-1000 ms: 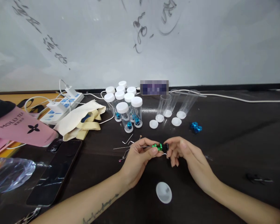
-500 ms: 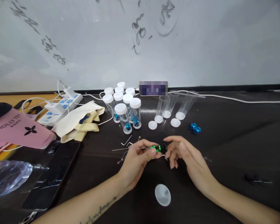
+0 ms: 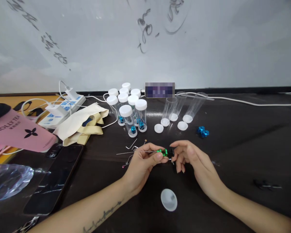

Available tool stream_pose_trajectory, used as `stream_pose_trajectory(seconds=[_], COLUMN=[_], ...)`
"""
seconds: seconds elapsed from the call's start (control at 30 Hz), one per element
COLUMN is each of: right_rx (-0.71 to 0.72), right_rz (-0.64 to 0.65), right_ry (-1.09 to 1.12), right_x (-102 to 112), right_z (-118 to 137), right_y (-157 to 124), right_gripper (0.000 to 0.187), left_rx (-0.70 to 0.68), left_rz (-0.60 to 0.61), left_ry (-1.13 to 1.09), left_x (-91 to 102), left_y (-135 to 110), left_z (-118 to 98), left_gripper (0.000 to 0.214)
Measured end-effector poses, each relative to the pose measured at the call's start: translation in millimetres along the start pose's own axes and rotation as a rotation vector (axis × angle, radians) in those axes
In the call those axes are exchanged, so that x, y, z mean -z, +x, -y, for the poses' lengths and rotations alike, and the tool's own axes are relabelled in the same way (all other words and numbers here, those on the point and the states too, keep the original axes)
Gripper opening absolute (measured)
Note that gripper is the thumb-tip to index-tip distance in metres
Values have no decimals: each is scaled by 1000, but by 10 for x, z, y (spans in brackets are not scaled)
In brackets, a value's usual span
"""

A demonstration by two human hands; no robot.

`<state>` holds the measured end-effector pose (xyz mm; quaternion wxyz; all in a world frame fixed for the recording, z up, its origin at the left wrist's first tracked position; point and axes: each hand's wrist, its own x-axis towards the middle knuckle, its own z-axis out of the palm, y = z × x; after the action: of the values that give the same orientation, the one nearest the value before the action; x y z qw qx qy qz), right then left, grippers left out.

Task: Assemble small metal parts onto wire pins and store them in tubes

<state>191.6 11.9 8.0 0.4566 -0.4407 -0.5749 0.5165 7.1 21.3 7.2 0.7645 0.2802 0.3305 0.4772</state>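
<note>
My left hand pinches a small shiny green metal piece with a black end, held level above the dark table. A long thin metal rod runs leftward from it, partly hidden behind my fingers. My right hand is beside the black end, its fingers curved and apart; whether a fingertip touches that end I cannot tell. Several thin wires and a bent hex key lie left of my left hand. Below both hands lies a translucent oval dish. A blue metal piece rests beyond my right hand.
Several capped clear tubes stand at the back. Right of them are open tubes and loose white caps. At left are a phone, cloth bag, power strip and pink cup. A black item lies far right.
The whole view has shifted slightly, with things sitting a little higher. Both hands keep nearly the same pose around the green metal piece.
</note>
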Motion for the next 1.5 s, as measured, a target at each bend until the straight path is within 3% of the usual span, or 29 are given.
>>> stream_pose_trajectory(seconds=[1.5], right_rx=[-13], right_rz=[-30], right_ry=[-8], right_x=[-8], right_z=[16], right_y=[-24], right_gripper=[42], left_rx=[-16], left_rz=[12], left_ry=[18], left_x=[8], left_y=[7], left_z=[9], left_gripper=[14])
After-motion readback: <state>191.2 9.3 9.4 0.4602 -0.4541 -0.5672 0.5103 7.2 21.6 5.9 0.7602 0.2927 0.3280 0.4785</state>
